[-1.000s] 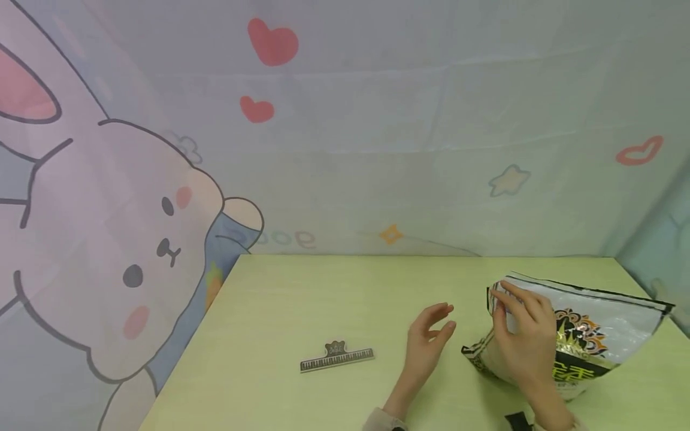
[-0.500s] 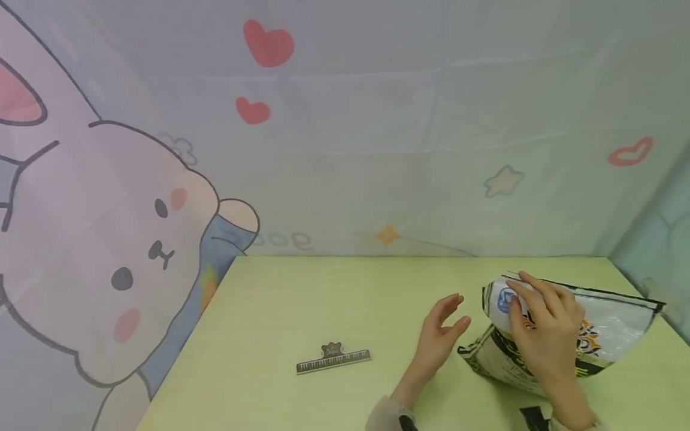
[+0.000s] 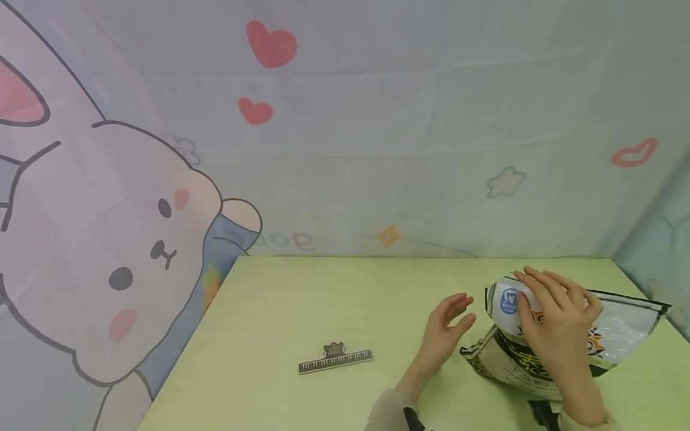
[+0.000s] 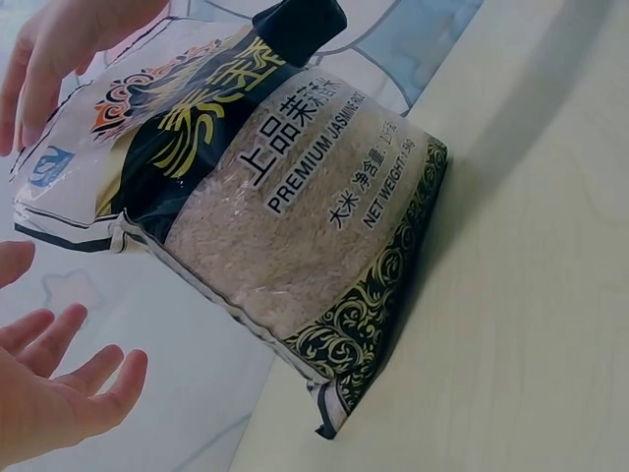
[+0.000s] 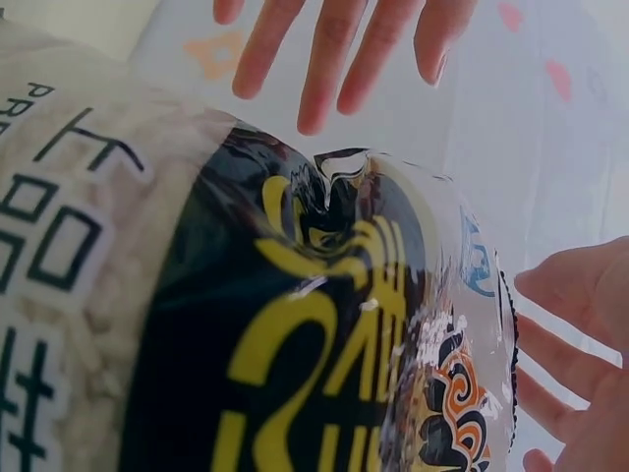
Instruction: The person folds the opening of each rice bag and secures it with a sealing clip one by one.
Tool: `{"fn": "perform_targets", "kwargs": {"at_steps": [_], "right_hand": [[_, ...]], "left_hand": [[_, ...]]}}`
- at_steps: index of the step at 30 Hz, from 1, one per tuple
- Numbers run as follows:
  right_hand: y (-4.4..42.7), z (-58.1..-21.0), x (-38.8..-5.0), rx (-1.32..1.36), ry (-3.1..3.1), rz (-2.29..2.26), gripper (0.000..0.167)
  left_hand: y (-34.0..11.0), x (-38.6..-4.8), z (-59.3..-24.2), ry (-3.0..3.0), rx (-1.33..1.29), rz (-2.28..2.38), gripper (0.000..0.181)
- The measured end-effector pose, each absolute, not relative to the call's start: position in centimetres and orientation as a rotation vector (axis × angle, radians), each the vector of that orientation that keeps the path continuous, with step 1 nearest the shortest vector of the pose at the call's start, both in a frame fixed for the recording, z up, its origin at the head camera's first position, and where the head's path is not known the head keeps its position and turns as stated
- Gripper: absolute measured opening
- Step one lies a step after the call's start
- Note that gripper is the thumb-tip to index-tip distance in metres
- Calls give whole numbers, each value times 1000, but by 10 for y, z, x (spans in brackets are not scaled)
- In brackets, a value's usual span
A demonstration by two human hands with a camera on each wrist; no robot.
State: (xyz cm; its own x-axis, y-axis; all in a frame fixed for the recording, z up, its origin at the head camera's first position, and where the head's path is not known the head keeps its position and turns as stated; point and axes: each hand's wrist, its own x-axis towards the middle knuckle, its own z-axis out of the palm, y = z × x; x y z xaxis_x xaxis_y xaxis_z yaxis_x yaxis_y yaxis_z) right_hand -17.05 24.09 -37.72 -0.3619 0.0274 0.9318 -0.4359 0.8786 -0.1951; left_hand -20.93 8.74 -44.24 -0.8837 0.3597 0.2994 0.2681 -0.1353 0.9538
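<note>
A bag of rice (image 3: 517,365) leans on the right of the table, white at its top and printed in black and gold. Through its clear panel the grains show in the left wrist view. My right hand (image 3: 560,323) is at the bag's upper part, fingers fairly straight and spread. In the right wrist view, that hand's thumb (image 5: 550,285) lies close to the bag's top edge; whether it touches, I cannot tell. My left hand (image 3: 442,329) hovers left of the bag, apart from it, fingers loosely bent and holding nothing.
A piano-key patterned clip (image 3: 335,359) lies on the light yellow-green table (image 3: 259,311), left of my hands. Behind the table hangs a cloth backdrop (image 3: 366,179) with a cartoon rabbit and hearts. A black piece (image 3: 541,413) sits near my right wrist.
My right hand has moved rightward from the bag's upper left corner, baring a round blue logo. My left hand has shifted a little right, toward the bag. The clip stays put.
</note>
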Motion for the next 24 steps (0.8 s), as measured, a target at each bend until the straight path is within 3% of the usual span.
{"fn": "perform_targets", "kwargs": {"at_steps": [12,24], "right_hand": [[245,-376,-171,311,-1961,474,49],[251,-377,-170,288,-1970,453,46]], "left_hand": [[99,-208,-442,1930,678,2267,36],[117,-205,-439,1934,641,2278,31]]}}
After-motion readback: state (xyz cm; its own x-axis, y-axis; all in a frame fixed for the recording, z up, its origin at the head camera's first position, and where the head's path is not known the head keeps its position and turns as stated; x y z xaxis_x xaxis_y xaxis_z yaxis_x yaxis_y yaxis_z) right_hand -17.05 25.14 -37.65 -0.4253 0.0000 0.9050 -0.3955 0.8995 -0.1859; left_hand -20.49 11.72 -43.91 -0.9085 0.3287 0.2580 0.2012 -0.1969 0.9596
